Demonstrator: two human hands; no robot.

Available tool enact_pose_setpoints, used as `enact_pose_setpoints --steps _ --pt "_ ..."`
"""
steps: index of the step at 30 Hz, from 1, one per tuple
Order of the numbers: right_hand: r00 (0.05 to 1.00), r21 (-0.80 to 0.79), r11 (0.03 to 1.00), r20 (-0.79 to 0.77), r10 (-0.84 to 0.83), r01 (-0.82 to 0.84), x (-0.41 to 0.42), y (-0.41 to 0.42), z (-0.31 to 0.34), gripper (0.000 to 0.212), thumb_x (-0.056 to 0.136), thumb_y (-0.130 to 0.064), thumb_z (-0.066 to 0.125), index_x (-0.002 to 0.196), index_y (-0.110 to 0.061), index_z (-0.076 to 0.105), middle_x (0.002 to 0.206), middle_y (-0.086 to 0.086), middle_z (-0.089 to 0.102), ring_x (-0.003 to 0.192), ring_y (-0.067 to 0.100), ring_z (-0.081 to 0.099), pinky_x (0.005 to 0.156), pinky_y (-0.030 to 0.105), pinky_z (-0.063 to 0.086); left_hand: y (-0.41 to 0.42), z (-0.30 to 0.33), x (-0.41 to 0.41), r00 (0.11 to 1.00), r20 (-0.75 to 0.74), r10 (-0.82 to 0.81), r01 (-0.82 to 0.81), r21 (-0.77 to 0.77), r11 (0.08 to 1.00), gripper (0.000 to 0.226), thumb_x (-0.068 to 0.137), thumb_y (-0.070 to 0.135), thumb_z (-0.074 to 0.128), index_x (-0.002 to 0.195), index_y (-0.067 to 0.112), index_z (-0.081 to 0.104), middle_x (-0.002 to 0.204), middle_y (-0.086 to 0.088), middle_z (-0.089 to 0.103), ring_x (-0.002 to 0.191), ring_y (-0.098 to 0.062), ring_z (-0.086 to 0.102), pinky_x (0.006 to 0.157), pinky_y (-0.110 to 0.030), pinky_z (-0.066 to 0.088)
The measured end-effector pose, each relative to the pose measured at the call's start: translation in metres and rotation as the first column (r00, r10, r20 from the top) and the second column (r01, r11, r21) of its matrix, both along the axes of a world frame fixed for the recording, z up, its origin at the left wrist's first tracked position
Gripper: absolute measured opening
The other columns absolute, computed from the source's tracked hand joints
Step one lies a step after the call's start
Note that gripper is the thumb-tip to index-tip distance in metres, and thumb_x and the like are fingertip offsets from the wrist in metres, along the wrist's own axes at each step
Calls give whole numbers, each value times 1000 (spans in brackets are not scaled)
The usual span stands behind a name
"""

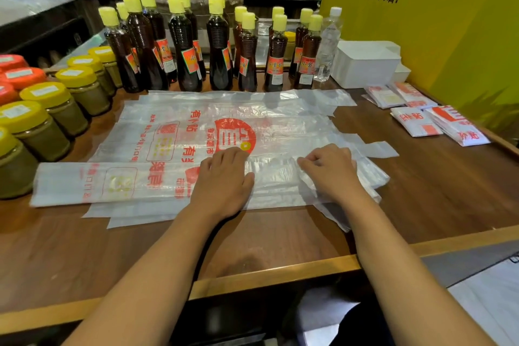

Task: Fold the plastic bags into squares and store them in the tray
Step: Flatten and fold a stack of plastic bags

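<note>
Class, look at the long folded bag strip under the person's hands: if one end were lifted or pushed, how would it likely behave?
The bag strip looks thin, see-through and creased, so it would probably droop rather than stay straight. It is likely very light and could slide on the smooth wooden table. The left hand presses it flat, which suggests the folds may spring open if released.

Dark sauce bottles [216, 53] with yellow caps behind. Yellow-lidded jars [45, 118] at left; a clear water bottle [328, 45] near a yellow sign [438, 22].

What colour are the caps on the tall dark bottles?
Yellow: the caps on the bottles show clearly in the head view.
</note>
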State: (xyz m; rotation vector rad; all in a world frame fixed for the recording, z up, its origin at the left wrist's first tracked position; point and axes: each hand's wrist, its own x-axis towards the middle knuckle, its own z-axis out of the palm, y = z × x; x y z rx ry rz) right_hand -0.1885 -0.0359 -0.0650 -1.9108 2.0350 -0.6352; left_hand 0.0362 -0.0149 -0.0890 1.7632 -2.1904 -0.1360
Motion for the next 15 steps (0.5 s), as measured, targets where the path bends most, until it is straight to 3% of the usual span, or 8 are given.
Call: enact_pose_setpoints --steps 3,6,9,12,15 --pt "992 50 998 -124 33 -26 9 4 7 27 94 -56 56 94 -33 69 123 -5 55 122 24 41 92 39 28 2 1 -1 1000 -7 8 -8 17 1000 52 104 37 35 154 20 29 160 2 27 146 -21 22 120 -42 15" --pt "989 38 996 -121 87 -83 18 8 9 12 92 -46 61 94 -34 61 124 -5 50 124 21 37 88 35 21 2 2 -2 999 -33 17 -17 21 1000 52 103 36 39 151 19 31 158 0 31 144 -22 25 119 -42 16" --pt "995 -26 995 36 96 -95 22 11 9 7 94 -35 59 90 -29 56 104 -10 56 114 18 46 86 35 23 1 1 -2 992 -108 59 -56 30 998 53 101 38 45 149 19 32 155 -2 37 141 -23 32 119 -43 21" --pt "966 -74 991 227 123 -109 23 14 8 11 93 -26 58 84 -25 52 76 -9 60 82 14 57 90 38 33 0 2 -3 969 -225 107 -93 71 993 67 99 40 52 155 20 23 157 -1 37 143 -24 33 121 -46 23" --pt "957 -193 980 268 108 -56 24 14 5 8 93 -26 61 90 -25 54 73 -10 59 76 10 55 88 33 26 1 6 -6 948 -285 143 -138 35 990 74 96 39 60 156 23 19 156 2 37 145 -22 29 121 -45 16"
